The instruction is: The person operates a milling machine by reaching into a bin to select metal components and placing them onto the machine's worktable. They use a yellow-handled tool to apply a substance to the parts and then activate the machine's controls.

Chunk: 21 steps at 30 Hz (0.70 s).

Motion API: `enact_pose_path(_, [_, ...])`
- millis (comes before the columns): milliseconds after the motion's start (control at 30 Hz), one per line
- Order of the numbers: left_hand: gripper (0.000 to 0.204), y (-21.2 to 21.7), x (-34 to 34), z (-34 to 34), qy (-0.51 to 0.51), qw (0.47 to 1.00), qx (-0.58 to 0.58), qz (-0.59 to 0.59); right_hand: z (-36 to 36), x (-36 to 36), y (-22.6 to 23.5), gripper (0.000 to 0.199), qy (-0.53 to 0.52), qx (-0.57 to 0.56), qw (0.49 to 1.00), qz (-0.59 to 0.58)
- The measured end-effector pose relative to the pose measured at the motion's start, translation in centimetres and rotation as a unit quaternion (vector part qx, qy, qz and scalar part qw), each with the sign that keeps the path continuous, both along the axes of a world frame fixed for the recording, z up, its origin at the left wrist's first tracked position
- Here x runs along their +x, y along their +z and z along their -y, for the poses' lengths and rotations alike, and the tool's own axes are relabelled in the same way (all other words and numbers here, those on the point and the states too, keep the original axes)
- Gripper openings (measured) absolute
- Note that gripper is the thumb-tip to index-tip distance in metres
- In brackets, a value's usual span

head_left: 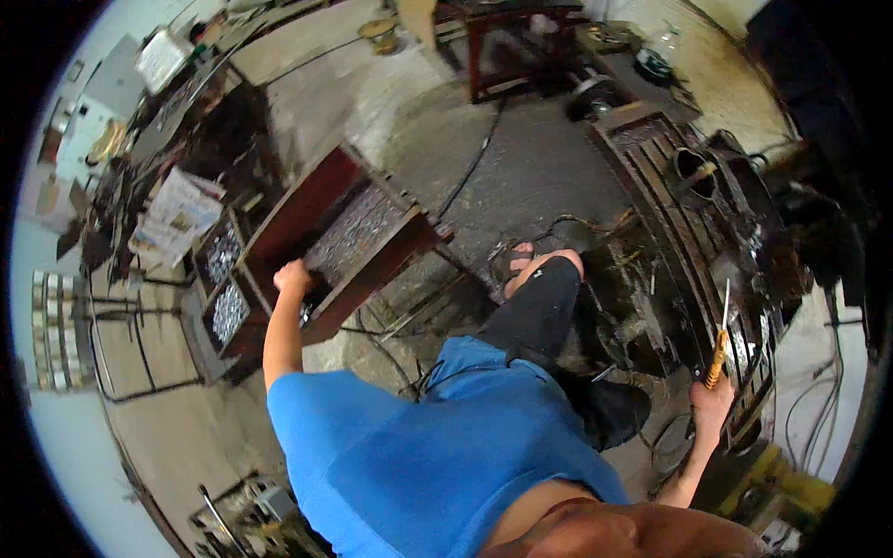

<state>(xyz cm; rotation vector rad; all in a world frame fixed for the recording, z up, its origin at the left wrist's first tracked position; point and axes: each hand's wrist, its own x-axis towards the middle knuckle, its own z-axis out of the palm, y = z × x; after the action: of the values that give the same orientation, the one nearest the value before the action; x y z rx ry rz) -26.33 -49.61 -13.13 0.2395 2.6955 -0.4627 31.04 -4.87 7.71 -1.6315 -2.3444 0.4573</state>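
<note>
**Screwdriver held upright at the bench**

At the left, the left hand [292,276] is closed in a fist at the near edge of a red-brown wooden bin [353,244] of metal scraps; nothing is seen gripped. At the right, a screwdriver [720,338] is clasped by the right hand [709,402] around its orange handle, above the hand, long axis near vertical, blade pointed up across the workbench [672,223] edge.
</note>
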Motion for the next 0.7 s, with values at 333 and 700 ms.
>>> enact_pose_path(333, [0.012,3.4,-1.9,-1.2,0.229,0.661,0.713,0.050,1.6,-1.5,1.5,0.030,0.037,-0.016,0.998,0.037])
enact_pose_path(700, [0.028,11.4,-0.7,-23.7,0.186,0.464,0.824,0.268,2.6,-6.3,0.5,0.036,0.223,-0.051,0.971,0.065])
